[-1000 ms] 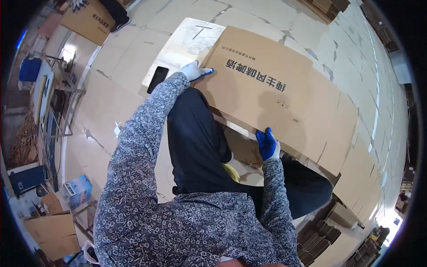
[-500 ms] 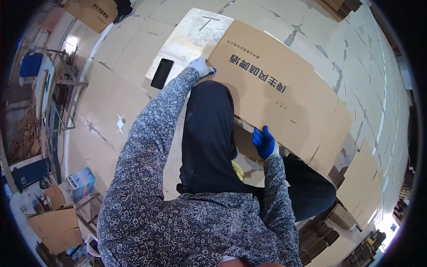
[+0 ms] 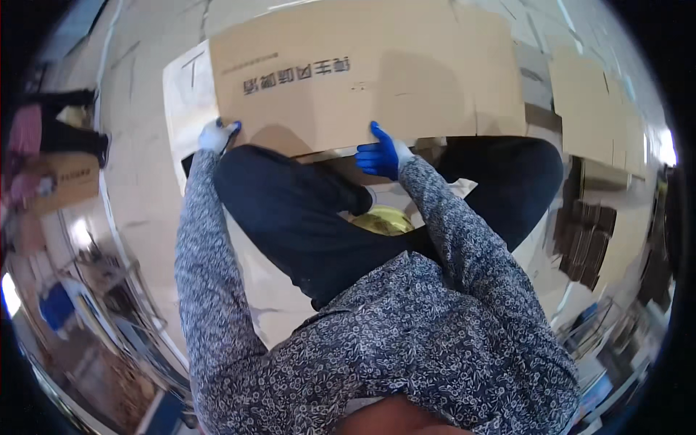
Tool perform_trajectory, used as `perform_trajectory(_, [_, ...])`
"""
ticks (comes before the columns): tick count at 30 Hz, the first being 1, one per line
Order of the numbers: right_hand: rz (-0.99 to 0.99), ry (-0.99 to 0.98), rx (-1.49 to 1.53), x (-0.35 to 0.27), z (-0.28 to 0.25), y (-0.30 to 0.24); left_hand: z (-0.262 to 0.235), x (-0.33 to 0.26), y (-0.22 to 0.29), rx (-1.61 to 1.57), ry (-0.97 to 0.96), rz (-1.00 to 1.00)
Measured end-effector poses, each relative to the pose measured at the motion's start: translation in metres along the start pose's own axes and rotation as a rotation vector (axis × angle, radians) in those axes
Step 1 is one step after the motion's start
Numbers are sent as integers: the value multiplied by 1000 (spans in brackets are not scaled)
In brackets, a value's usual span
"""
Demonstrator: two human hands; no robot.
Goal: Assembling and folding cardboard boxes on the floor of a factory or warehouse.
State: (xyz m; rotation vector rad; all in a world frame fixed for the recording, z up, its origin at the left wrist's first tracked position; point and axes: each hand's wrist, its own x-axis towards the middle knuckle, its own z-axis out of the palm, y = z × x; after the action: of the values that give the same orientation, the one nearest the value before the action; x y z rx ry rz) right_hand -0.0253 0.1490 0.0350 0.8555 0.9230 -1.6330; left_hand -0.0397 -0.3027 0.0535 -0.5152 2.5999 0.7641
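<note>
The printed cardboard sheet (image 3: 355,43) now lies nearly straight across in front of the dark-clad legs (image 3: 283,210), a white board (image 3: 179,109) showing past its left end. A gap parts it from the plain sheet (image 3: 591,109) at right, where they seemed to meet 1 second ago, so it looks free to handle alone. The left hand (image 3: 215,136) is at its near left corner, grip unclear; the right hand (image 3: 384,154), thumb wide of the fingers, is at the near edge

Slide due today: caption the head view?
Gloved left hand and right hand at the near edge of a printed cardboard sheet.
</note>
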Motion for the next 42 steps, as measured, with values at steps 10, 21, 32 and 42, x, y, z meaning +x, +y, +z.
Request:
perform_trajectory(10, [-2,88,-99,-3,4,11,30,-30,222,470,16,320])
perform_trajectory(21, [-346,176,-912,-112,-69,-136,88,-33,232,657,-60,168])
perform_trajectory(32, [-485,860,-842,-158,-319,-228,92,-29,254,637,-122,142])
perform_trajectory(42, [-1118,607,-1722,-213,-70,-102,82,-39,251,568,-145,131])
